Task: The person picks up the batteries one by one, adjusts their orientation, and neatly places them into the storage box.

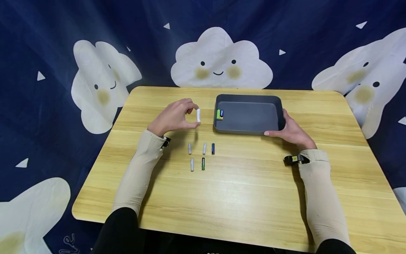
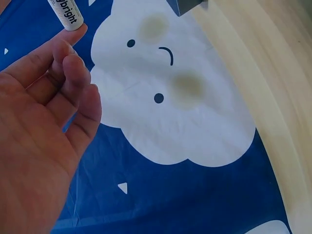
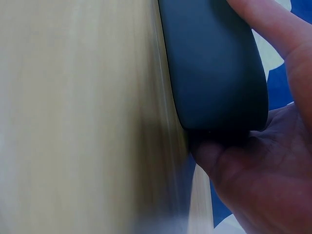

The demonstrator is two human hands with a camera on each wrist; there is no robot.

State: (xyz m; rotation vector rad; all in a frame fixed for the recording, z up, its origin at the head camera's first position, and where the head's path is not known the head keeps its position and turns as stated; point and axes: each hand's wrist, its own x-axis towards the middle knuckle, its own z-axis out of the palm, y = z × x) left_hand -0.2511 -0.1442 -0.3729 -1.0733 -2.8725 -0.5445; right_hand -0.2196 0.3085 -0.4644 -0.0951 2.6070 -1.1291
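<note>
A white battery (image 1: 198, 115) stands upright between the thumb and index finger of my left hand (image 1: 176, 116), held above the table left of the tray. In the left wrist view, dark lettering shows on one end of this battery (image 2: 67, 12). My right hand (image 1: 290, 131) grips the right end of the dark grey tray (image 1: 247, 133), thumb along its front wall. The right wrist view shows the tray's rounded corner (image 3: 214, 73) in that hand (image 3: 273, 165). Inside the tray, at its left end, lie a green battery (image 1: 218, 114) and a blue battery (image 1: 221, 115) side by side.
Several batteries lie on the wooden table (image 1: 241, 197) in front of the tray: white ones (image 1: 190, 149), a blue one (image 1: 213, 149) and a green one (image 1: 203, 164). A dark blue curtain with clouds (image 1: 222, 60) hangs behind the table's far edge.
</note>
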